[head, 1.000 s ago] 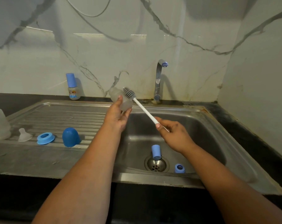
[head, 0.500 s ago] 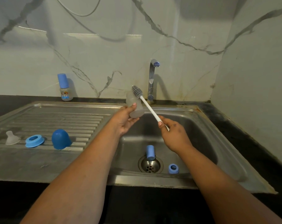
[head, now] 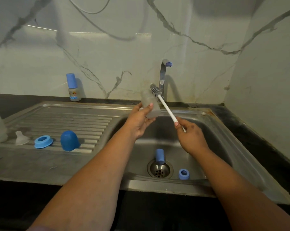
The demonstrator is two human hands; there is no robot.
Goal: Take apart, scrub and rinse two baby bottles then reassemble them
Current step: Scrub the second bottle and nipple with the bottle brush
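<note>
The bottle [head: 150, 105] is pinched near its base by the left hand [head: 141, 122] over the sink [head: 224, 139], and has swung from lying nearly sideways a second ago to standing more upright, mouth up. The brush [head: 155, 91], whose white handle the right hand [head: 191, 135] grips with curled fingers, sits with its bristles just beside the bottle's top, not visibly inside; scrubbing of this bottle looks about to start. Below the hands a blue cap [head: 159, 156] and ring [head: 184, 174] lie by the drain; left of the grip, washed parts rest on the drainboard [head: 66, 119].
</note>
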